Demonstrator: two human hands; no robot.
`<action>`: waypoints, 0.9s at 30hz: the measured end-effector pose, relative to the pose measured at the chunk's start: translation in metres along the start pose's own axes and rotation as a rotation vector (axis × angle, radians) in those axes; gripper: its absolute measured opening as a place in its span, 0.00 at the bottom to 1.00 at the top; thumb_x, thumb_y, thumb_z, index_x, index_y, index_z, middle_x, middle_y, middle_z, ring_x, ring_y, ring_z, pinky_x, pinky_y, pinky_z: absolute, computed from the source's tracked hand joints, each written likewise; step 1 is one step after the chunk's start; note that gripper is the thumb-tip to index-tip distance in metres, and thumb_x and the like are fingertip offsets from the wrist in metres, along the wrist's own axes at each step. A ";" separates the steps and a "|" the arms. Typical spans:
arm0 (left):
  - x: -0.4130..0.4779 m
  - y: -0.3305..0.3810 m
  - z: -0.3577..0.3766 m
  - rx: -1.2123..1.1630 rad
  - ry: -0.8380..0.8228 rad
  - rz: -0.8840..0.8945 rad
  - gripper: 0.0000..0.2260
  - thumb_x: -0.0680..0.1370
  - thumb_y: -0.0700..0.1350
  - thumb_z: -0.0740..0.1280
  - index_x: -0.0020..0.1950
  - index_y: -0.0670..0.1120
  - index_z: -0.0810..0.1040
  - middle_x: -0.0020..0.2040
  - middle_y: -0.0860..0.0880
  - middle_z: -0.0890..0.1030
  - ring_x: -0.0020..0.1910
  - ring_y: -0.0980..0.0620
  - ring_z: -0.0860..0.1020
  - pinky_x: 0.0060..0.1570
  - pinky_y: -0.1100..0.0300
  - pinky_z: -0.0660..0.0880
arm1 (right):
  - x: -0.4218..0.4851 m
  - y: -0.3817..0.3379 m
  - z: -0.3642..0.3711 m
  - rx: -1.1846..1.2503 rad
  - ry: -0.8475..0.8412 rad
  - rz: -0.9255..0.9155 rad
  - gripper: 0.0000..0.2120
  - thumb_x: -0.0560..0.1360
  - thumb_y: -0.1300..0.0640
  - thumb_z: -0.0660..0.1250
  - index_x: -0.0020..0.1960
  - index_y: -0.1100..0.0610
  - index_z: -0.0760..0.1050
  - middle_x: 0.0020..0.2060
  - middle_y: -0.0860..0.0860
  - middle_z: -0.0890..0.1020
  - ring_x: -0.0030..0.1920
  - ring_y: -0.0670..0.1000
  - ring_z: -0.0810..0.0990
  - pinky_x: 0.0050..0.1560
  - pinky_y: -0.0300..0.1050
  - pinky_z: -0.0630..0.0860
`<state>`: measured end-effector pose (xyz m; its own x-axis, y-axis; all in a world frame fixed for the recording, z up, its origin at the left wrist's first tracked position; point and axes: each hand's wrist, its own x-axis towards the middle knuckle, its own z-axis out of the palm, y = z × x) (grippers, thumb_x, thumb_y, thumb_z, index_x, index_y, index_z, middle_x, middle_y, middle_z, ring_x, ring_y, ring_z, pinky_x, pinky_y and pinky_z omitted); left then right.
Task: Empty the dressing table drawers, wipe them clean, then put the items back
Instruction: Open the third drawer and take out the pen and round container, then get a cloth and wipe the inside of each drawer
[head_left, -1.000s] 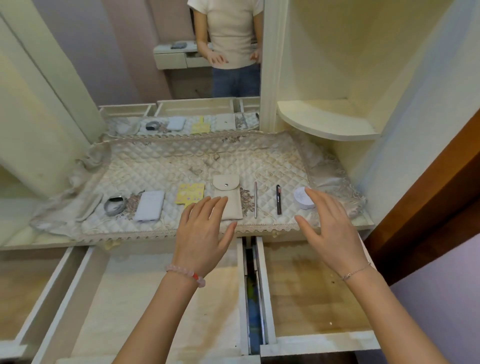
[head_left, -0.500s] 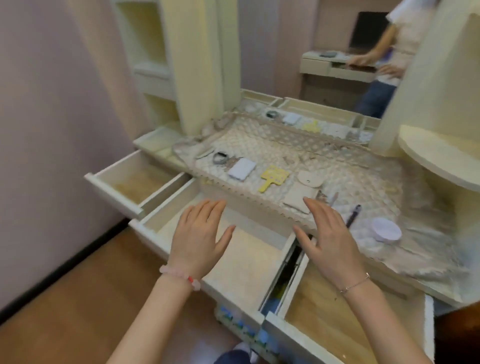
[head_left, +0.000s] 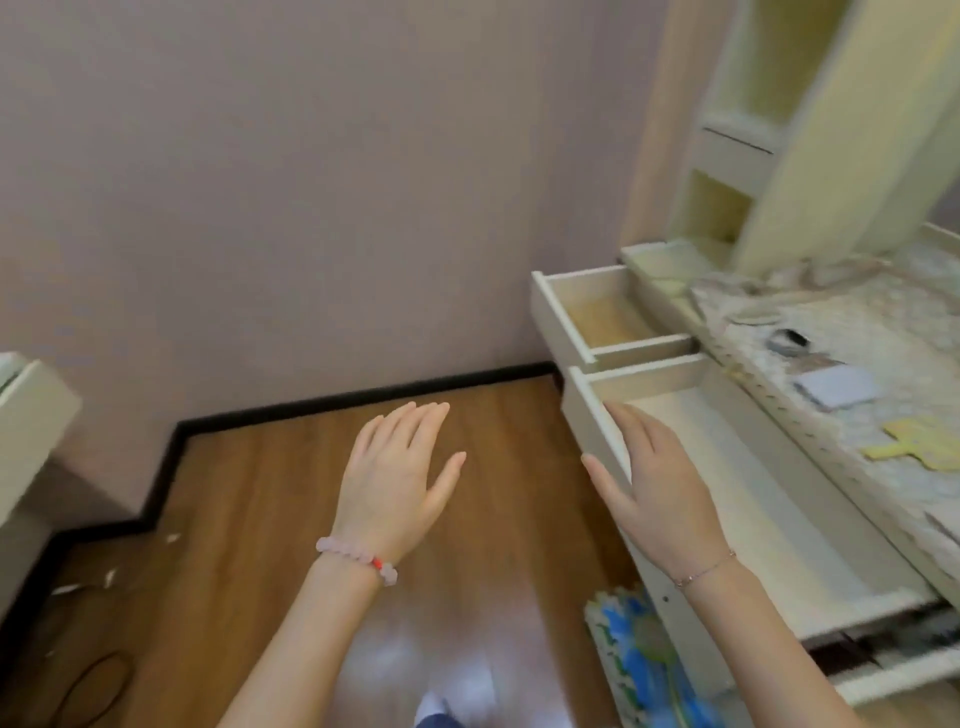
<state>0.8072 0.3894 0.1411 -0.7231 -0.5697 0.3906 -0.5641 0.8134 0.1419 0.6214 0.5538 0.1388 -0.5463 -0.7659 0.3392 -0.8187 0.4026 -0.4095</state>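
the wide drawer (head_left: 753, 493) stands pulled right out just beside me on my right and looks bare inside, and the small drawer (head_left: 608, 319) beyond it is also open, with only its brownish bottom showing. the things that belong in them, a white case (head_left: 839, 387), a yellow card (head_left: 914, 447) and a small round piece i cannot make out, lie on the quilted cover (head_left: 893, 312) on top. so i judge the emptying done and the wiping next. my right hand (head_left: 654, 483) is spread flat over the front edge of the wide drawer, holding nothing; whether it touches the wood i cannot tell. my left hand (head_left: 400, 467) hangs flat and wide over the wooden floor (head_left: 249, 519), also with nothing in it. neither hand has a cloth, so i should fetch one first, then wipe from the back wall toward the front, work into the corners, and steady the drawer front with my free hand so it does not slide. no brand, label or writing can be read anywhere; the blue flowered thing (head_left: 644, 660) under the drawer shows only a pattern.
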 end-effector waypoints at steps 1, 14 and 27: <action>-0.004 -0.015 -0.004 0.011 0.007 -0.037 0.23 0.76 0.56 0.56 0.65 0.45 0.74 0.60 0.49 0.79 0.63 0.48 0.75 0.63 0.50 0.69 | 0.010 -0.013 0.009 0.011 -0.016 -0.039 0.27 0.77 0.45 0.60 0.72 0.56 0.63 0.67 0.52 0.72 0.67 0.50 0.69 0.67 0.41 0.62; -0.033 -0.235 -0.071 0.213 0.139 -0.448 0.20 0.76 0.55 0.61 0.65 0.47 0.73 0.60 0.49 0.78 0.62 0.49 0.75 0.63 0.54 0.64 | 0.141 -0.230 0.140 0.163 -0.171 -0.421 0.26 0.77 0.45 0.60 0.72 0.52 0.62 0.69 0.49 0.69 0.70 0.48 0.65 0.68 0.41 0.62; -0.084 -0.404 -0.117 0.395 0.167 -0.836 0.24 0.76 0.57 0.53 0.64 0.46 0.74 0.58 0.48 0.79 0.59 0.48 0.77 0.60 0.51 0.70 | 0.215 -0.426 0.274 0.317 -0.351 -0.794 0.26 0.77 0.44 0.59 0.72 0.52 0.63 0.68 0.49 0.70 0.70 0.48 0.66 0.68 0.45 0.64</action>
<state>1.1418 0.1225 0.1572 0.0266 -0.9020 0.4310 -0.9912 0.0321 0.1283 0.9016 0.0800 0.1541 0.2820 -0.8874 0.3646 -0.8151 -0.4221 -0.3969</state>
